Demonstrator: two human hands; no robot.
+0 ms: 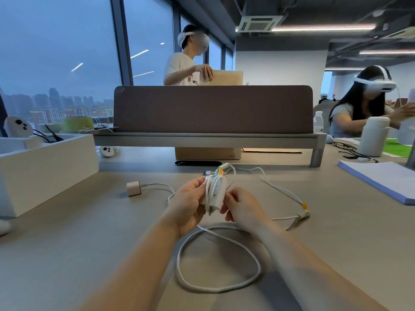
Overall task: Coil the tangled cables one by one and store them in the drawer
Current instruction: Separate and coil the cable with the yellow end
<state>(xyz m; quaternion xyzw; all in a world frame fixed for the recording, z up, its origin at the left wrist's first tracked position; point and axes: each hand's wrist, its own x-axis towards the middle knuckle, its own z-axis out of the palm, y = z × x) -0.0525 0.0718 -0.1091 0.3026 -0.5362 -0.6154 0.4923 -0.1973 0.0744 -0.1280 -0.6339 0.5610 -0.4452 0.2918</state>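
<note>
With your left hand clamped round the half-wound cable bundle above the bench and your right hand pinching its side, wind the slack loop on in even, lightly tensioned turns.

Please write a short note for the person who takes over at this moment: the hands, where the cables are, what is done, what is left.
Left hand: grip on the partly wound white bundle.
Right hand: fingers pinch the same bundle from the other side.
Cables: a loose loop lies on the desk under the forearms and seems to run up to the bundle. A plug with its cable lies to the left. A tied cable lies to the right.
Done: one coil partly wound.
Left: finish it, coil the others, store all. I cannot identify the drawer here.
</note>
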